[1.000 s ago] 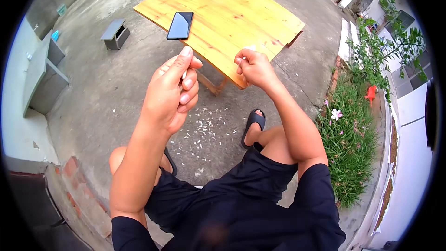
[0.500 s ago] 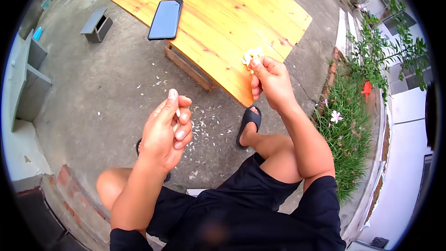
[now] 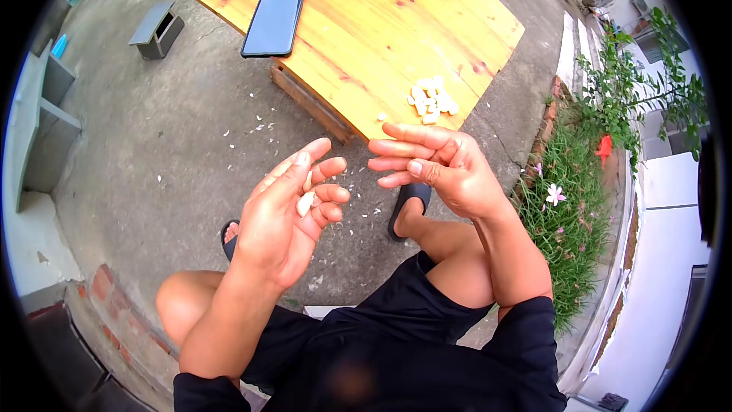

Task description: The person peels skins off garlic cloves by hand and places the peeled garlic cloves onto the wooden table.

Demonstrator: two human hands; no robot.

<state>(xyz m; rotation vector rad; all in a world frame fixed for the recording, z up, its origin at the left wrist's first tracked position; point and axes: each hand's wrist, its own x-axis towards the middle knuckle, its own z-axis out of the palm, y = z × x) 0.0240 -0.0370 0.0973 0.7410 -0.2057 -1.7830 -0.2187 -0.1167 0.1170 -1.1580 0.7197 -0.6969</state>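
My left hand [image 3: 286,217], palm up with curled fingers, holds small pale pieces [image 3: 306,204] against its fingers; they look like garlic cloves. To its right, my right hand [image 3: 446,168] is near the table's front corner, fingers stretched out and apart, with nothing visible in it. A small pile of pale cloves [image 3: 431,99] lies just beyond it on the wooden table [image 3: 358,38], and a single clove [image 3: 381,117] sits left of the pile. At the table's left edge lies a black phone [image 3: 273,21].
White scraps are scattered on the concrete floor [image 3: 206,130] below my hands. A small grey box-like stool [image 3: 158,29] stands at the upper left. Grass with a pink-white flower [image 3: 555,194] and a leafy shrub [image 3: 625,91] are at the right. My sandalled feet are below the table.
My right hand has moved down and toward me from the pile, and its fingers have opened. My left hand has shifted slightly right and its fingers have loosened, showing the pieces.
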